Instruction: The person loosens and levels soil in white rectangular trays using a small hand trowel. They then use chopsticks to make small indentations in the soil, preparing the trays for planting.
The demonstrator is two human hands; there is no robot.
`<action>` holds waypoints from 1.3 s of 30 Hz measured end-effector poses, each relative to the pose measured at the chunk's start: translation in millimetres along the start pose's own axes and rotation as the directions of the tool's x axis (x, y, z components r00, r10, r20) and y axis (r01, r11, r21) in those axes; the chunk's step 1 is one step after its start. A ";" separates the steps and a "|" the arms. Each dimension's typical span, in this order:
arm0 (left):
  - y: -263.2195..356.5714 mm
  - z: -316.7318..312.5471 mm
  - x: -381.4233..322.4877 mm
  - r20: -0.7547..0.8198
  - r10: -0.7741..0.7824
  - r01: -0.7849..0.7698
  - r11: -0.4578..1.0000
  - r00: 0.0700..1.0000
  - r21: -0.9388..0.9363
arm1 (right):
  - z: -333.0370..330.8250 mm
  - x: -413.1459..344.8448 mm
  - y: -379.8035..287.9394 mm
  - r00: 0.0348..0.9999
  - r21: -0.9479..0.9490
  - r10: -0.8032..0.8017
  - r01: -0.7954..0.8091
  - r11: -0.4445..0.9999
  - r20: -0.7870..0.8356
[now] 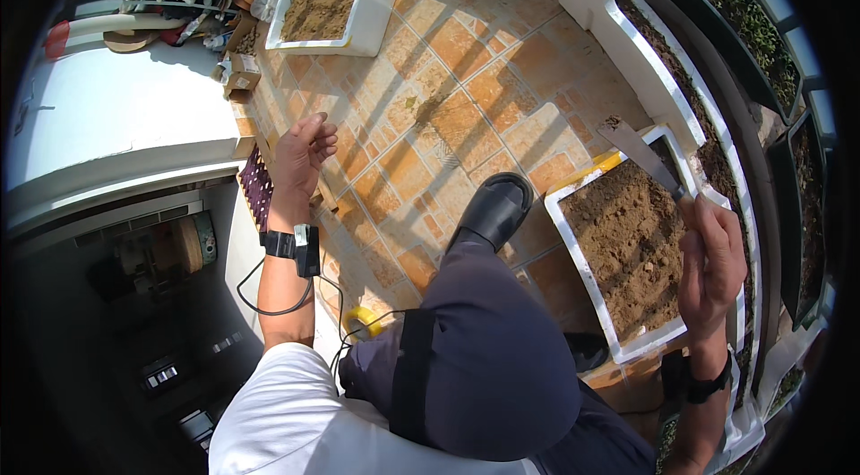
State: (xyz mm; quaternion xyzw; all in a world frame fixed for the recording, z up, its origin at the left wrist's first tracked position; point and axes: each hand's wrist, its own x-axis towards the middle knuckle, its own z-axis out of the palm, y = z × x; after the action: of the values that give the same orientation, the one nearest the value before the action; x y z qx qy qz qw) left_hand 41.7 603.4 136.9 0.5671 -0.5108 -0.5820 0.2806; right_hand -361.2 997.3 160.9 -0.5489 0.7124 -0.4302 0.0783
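Observation:
My right hand grips the handle of a flat-bladed hand tool, perhaps a trowel or broad knife. Its blade points up and left across the far corner of a white foam box. A small clump of soil clings to the blade's tip. Loose brown soil with small lumps fills much of that box, which has yellow tape on its far rim. Over the tiles on the left, my left hand has loosely curled fingers, and no object shows in it.
Another soil-filled foam box stands farther off on the tiled floor. White planter walls line the right side. A yellow tape roll and a black cable lie near my leg. A cardboard box is beside the left wall.

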 end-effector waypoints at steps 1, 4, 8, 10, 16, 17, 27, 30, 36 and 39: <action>-25.8 -24.4 -3.0 -0.084 -0.016 0.015 1.000 0.996 -0.013 | 4.3 1.1 1.6 1.000 0.001 0.001 -0.001 1.000 0.008; -108.6 -89.5 -11.5 -0.371 -0.135 0.139 0.990 0.919 -0.015 | 14.2 -1.2 6.8 0.993 0.085 0.105 -0.109 0.990 0.051; -186.1 -138.3 -38.2 -0.582 -0.403 0.520 0.853 0.707 0.041 | 19.7 -7.9 14.1 0.972 0.204 0.231 -0.235 0.950 0.043; -201.2 -130.2 -44.1 -0.582 -0.426 0.456 0.884 0.693 -0.104 | 16.4 -12.7 14.8 0.965 0.312 0.263 -0.247 0.918 -0.009; -151.1 -27.5 27.1 -0.200 -0.226 0.226 0.974 0.953 -0.022 | -4.3 -28.3 22.6 0.913 0.132 0.389 -0.374 0.918 -0.120; -135.5 -5.7 39.7 -0.138 -0.147 0.152 0.988 0.979 0.026 | -5.9 -31.4 22.8 0.891 0.127 0.432 -0.417 0.900 -0.135; -51.1 211.1 42.7 0.465 -0.003 -0.007 1.000 0.885 0.021 | -12.3 -59.1 33.0 0.670 0.350 0.707 -0.622 0.700 -0.225; -43.7 263.0 23.7 0.593 -0.013 0.016 1.000 0.805 0.001 | -16.3 -64.2 37.0 0.650 0.350 0.707 -0.617 0.705 -0.278; -18.8 293.6 1.5 0.751 0.010 -0.136 0.985 0.660 0.107 | -19.3 -55.2 43.5 0.664 0.382 0.684 -0.573 0.725 -0.302; -3.6 308.2 -15.0 0.857 -0.100 0.058 0.995 0.505 0.082 | -18.7 -44.5 34.1 0.634 0.390 0.700 -0.584 0.712 -0.328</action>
State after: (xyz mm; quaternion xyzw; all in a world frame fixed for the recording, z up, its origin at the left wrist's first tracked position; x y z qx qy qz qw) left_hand -246.2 703.3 88.4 0.2326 -0.5685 -0.7877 -0.0483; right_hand -379.4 1045.8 132.6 -0.1260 0.7992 -0.5739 0.1267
